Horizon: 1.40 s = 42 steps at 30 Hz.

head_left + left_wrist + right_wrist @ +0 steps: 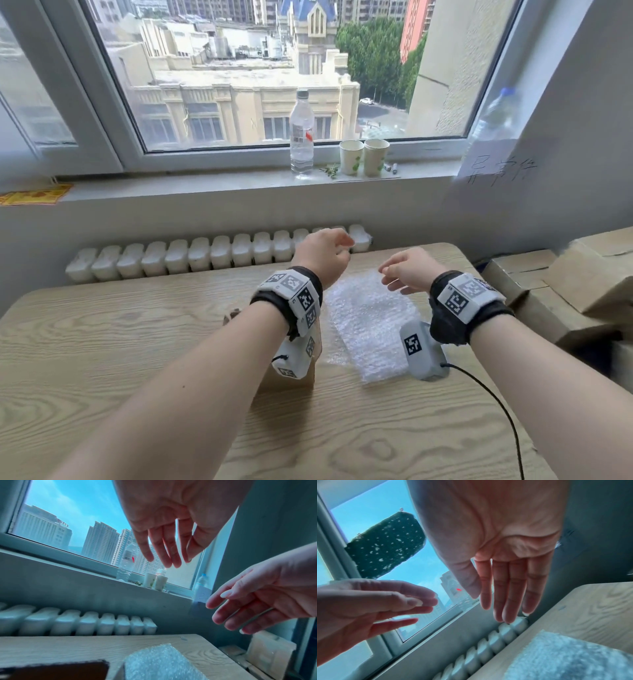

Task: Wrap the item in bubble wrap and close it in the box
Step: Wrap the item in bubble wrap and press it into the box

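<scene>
Lengthwise — bubble wrap point(368, 325), flat, pointing windowward

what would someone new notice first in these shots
Two bare hands, the left hand and right hand, hover open and empty above a sheet of bubble wrap lying flat on the wooden table. Behind them, a clear water bottle and two paper cups stand on the windowsill.

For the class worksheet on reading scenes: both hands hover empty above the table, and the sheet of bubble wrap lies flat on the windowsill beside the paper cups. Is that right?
One detail is wrong. The bubble wrap lies flat on the wooden table, under the hands, not on the windowsill; the head view shows it. The left hand and right hand do hover empty, and the paper cups stand on the windowsill.
</scene>
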### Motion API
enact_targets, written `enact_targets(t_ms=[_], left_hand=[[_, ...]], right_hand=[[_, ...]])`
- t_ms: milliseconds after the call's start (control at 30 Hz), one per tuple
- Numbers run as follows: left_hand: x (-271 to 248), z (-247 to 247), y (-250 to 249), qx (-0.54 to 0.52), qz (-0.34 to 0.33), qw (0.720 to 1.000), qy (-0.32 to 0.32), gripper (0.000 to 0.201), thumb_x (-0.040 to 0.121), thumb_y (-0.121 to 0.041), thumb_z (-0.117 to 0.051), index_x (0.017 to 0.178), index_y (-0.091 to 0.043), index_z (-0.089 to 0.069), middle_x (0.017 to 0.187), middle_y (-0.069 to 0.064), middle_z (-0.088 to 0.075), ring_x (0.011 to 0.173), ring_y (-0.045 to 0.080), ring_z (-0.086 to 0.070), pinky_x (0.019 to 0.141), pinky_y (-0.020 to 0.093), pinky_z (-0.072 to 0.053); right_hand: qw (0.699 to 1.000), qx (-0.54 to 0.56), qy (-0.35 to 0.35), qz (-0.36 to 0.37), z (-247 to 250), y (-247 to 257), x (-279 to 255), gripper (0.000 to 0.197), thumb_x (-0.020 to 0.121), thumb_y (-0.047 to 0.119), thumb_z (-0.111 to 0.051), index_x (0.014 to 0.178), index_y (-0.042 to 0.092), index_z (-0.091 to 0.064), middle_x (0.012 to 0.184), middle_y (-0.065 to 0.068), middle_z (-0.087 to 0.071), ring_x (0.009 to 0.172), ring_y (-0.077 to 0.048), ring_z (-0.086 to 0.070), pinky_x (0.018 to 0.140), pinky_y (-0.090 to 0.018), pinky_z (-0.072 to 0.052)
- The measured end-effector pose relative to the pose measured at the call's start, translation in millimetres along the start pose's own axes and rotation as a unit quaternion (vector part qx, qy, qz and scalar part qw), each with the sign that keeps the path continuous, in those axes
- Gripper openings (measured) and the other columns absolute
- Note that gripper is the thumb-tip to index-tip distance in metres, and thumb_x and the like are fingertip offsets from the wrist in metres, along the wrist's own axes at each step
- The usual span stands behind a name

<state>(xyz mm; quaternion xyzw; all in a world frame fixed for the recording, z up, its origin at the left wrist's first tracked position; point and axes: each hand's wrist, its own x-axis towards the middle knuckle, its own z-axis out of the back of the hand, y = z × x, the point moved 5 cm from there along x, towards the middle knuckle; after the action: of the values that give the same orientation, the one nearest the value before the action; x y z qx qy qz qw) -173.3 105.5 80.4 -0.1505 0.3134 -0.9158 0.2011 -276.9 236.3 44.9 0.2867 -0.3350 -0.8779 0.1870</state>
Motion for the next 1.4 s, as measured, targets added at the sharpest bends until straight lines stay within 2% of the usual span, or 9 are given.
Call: enact_targets(t_ms=[200,433,567,667,767,933,1100,1267,1400], left_hand=[[12,-64,-10,0.067,-0.019,0.996,0.055,0.031,0.091,-0.016,-0.049,0.119,-0.019,-0.063,0.126,-0.002,-0.060,0.119,0.016,-0.054,0.104,0.030,-0.040],[33,-133,21,0.073,0.104,0.982,0.140,0.036,0.091,-0.020,-0.051,0.127,-0.020,-0.056,0.137,0.000,-0.053,0.124,0.017,-0.051,0.103,0.033,-0.042],[35,-162,48,0.071,0.222,0.952,0.200,0.046,0.092,-0.023,-0.053,0.137,-0.014,-0.045,0.147,0.009,-0.035,0.116,0.024,-0.053,0.087,0.029,-0.043],[21,-180,74,0.057,0.348,0.904,0.242,0.058,0.091,-0.022,-0.054,0.145,-0.012,-0.033,0.154,0.016,-0.013,0.100,0.027,-0.056,0.076,0.027,-0.042],[19,-186,90,0.042,0.401,0.887,0.225,0.060,0.090,-0.018,-0.058,0.143,-0.011,-0.032,0.151,0.018,-0.020,0.115,0.029,-0.052,0.076,0.025,-0.039],[33,-185,102,0.065,0.384,0.899,0.201,0.035,0.088,-0.008,-0.056,0.121,-0.011,-0.045,0.132,0.015,-0.038,0.087,0.026,-0.052,0.074,0.029,-0.045],[42,-179,97,0.142,0.313,0.919,0.191,0.014,0.086,-0.013,-0.052,0.096,-0.019,-0.060,0.120,0.010,-0.054,0.096,0.027,-0.062,0.084,0.034,-0.054],[53,-168,86,0.090,0.301,0.939,0.140,0.019,0.085,-0.011,-0.054,0.081,-0.025,-0.066,0.115,0.006,-0.061,0.092,0.024,-0.067,0.080,0.032,-0.057],[52,-159,75,-0.027,0.337,0.936,0.100,0.022,0.085,-0.013,-0.058,0.103,-0.023,-0.064,0.128,0.005,-0.050,0.078,0.019,-0.071,0.072,0.031,-0.059]], right_hand=[[0.997,-0.007,-0.038,-0.062,14,-68,21,0.019,0.090,0.012,-0.054,0.095,0.015,-0.072,0.093,-0.003,-0.062,0.088,-0.018,-0.056,0.071,-0.028,-0.048],[0.994,-0.020,-0.009,-0.109,8,-125,45,0.022,0.091,0.015,-0.056,0.105,0.014,-0.073,0.098,-0.005,-0.065,0.074,-0.013,-0.053,0.076,-0.026,-0.040],[0.995,-0.030,0.046,-0.085,-6,-138,57,0.024,0.090,0.015,-0.059,0.111,0.013,-0.070,0.122,-0.006,-0.066,0.112,-0.021,-0.059,0.087,-0.025,-0.042],[0.989,-0.047,0.124,-0.065,-29,-146,66,0.026,0.089,0.017,-0.061,0.114,0.016,-0.068,0.128,-0.005,-0.062,0.116,-0.020,-0.058,0.096,-0.030,-0.044],[0.986,-0.049,0.147,-0.066,-40,-153,75,0.025,0.087,0.017,-0.063,0.112,0.019,-0.068,0.127,-0.004,-0.063,0.114,-0.019,-0.060,0.093,-0.028,-0.045],[0.985,-0.062,0.144,-0.066,-40,-153,88,0.025,0.087,0.018,-0.064,0.111,0.019,-0.069,0.116,-0.003,-0.068,0.103,-0.018,-0.064,0.089,-0.029,-0.049],[0.984,-0.076,0.144,-0.068,-41,-149,91,0.026,0.086,0.020,-0.066,0.112,0.018,-0.068,0.115,-0.004,-0.068,0.100,-0.017,-0.063,0.082,-0.026,-0.047],[0.983,-0.060,0.160,-0.075,-39,-142,86,0.038,0.082,0.026,-0.071,0.118,0.017,-0.064,0.121,-0.006,-0.065,0.105,-0.020,-0.063,0.089,-0.028,-0.048],[0.983,0.001,0.179,-0.031,-36,-123,70,0.079,0.070,0.051,-0.076,0.139,0.030,-0.044,0.141,-0.007,-0.047,0.128,-0.020,-0.048,0.101,-0.035,-0.040]])
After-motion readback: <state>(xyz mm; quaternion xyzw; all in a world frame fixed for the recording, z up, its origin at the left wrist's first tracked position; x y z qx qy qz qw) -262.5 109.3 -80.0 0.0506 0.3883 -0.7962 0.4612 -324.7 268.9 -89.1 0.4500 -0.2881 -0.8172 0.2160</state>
